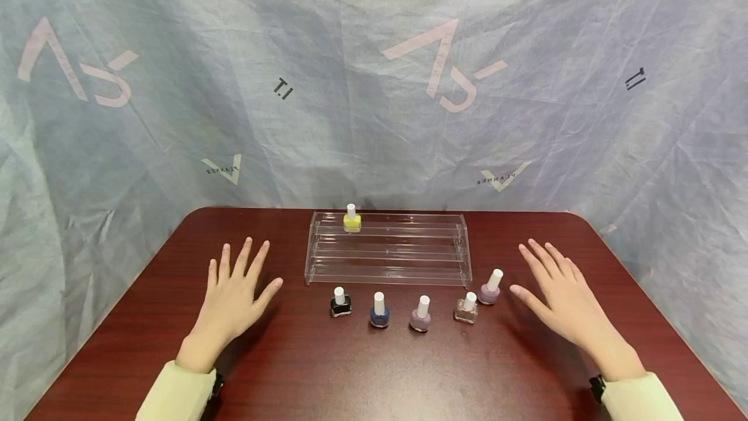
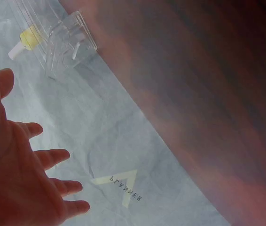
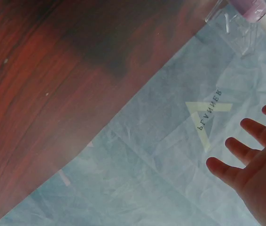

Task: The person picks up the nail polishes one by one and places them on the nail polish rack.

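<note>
The grip of the left hand (image 1: 232, 304) is spread, fingers fanned and thumb held wide, and the right hand (image 1: 562, 301) mirrors it; neither holds anything, though whether either palm brushes the desk (image 1: 386, 382) is hard to tell. Nearest the right thumb, just apart from it, stands a lilac bottle (image 1: 489, 293), rounded, with a tall matte white cap. Beside it sits a glittery brown bottle (image 1: 465, 312), squarish and speckled; then, leftward in a loose row, come a rounded mauve bottle (image 1: 420, 321), a rounded navy bottle (image 1: 380, 317) and a boxy, glossy black bottle (image 1: 341, 306), the one nearest the left hand, all capped in white. Behind the row is a stepped rack (image 1: 386, 273) of clear, hard-edged plastic, and toward the left of its top tier stands a yellow bottle (image 1: 352, 221). The desk is reddish-brown, streaked with wood grain, its far corners rounded. Beyond hangs a creased, grey-blue cloth (image 1: 327, 31) printed with angular pink and pale-yellow marks. Pale, soft-looking sleeves (image 1: 178, 395) cover both forearms.
</note>
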Demonstrator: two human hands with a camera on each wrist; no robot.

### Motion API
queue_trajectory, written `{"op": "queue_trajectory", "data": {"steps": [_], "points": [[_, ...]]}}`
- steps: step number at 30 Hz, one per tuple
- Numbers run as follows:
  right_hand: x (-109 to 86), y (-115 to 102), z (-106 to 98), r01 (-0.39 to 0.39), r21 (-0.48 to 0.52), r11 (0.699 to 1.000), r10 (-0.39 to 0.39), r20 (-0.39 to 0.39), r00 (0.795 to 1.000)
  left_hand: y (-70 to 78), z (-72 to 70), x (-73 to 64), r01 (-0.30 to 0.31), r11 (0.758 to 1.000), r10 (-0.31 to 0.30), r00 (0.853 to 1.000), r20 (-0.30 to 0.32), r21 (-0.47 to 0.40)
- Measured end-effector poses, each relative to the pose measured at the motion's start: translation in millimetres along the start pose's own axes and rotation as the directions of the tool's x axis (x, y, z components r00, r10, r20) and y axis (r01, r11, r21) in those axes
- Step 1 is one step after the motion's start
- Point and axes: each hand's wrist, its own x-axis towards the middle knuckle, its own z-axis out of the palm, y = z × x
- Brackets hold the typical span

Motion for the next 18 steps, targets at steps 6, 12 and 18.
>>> {"op": "queue_trajectory", "data": {"steps": [6, 12, 18], "points": [[6.0, -2.3, 0.9, 0.041, 0.000, 0.999, -0.041, -0.045, 0.998, 6.0, 2.1, 5.0, -0.012, 1.000, 0.012, 1.000, 0.006, 0.006], [10.9, -5.6, 3.7, 0.074, 0.005, 0.997, -0.073, -0.071, 0.995, 11.5, 4.3, 9.6, -0.030, 1.000, 0.031, 1.000, -0.005, 0.004], [14.6, -10.0, 5.3, 0.090, -0.007, 0.996, -0.091, -0.074, 0.993, 17.7, 5.8, 14.8, -0.063, 0.998, 0.063, 0.997, -0.040, 0.010]]}}
